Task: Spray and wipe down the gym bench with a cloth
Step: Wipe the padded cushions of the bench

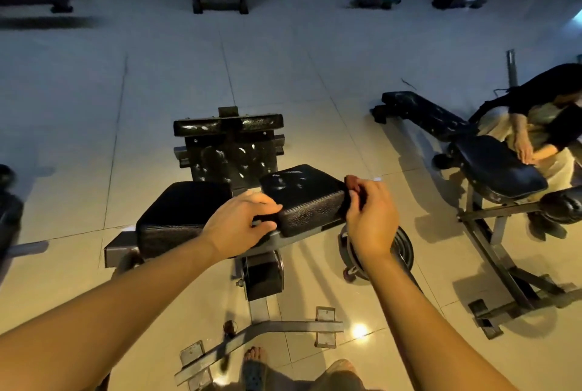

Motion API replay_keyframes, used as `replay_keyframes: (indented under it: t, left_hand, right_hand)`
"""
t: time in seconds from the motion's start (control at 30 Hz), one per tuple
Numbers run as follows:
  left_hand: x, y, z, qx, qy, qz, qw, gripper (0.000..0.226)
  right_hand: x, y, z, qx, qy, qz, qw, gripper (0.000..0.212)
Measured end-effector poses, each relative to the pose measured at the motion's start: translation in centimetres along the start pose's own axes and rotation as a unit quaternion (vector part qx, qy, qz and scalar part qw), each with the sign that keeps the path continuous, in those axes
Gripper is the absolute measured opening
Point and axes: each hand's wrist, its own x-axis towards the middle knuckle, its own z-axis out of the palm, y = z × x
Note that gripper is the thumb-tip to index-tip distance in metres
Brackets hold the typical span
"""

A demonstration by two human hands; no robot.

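The gym bench stands in front of me with two black padded cushions side by side. My left hand is at the gap between them, its fingers and thumb curled round the near inner corner of the right pad. At that pad's right edge, my right hand pinches a small dark reddish-brown cloth against the side of the pad. No spray bottle is in view.
A weight plate hangs below the pad's right end. To the right stands another bench where a person sits. The bench's base bars and my sandalled foot are below. More machines line the far wall.
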Motion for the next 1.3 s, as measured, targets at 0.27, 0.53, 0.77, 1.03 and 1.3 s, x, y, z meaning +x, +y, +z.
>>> replay_keyframes:
  t: [0.27, 0.53, 0.77, 1.03, 1.3]
  left_hand:
    - [-0.1, -0.1, -0.2, -0.100, -0.016, -0.046, 0.994, 0.049]
    - [-0.4, 0.2, 0.0, -0.157, -0.024, -0.074, 0.984, 0.041]
    - [-0.4, 0.5, 0.0, -0.160, -0.023, -0.078, 0.984, 0.038]
    - [-1.1, 1.6, -0.2, -0.120, -0.018, -0.077, 0.990, 0.041]
    - [-1.0, 2.7, -0.4, -0.104, -0.002, -0.119, 0.987, 0.038]
  right_hand:
    - [-9.1, -5.3, 4.1, -0.029, -0.229, -0.247, 0.941, 0.022]
    - [-0.2, 0.1, -0.4, -0.014, -0.021, -0.007, 1.000, 0.015]
    - [-6.7, -4.2, 2.6, 0.000, -0.144, -0.208, 0.967, 0.017]
    - [-0.8, 2.3, -0.6, -0.044, -0.100, -0.105, 0.988, 0.020]
    - [-4.1, -0.2, 0.2, 0.085, -0.169, -0.105, 0.976, 0.009]
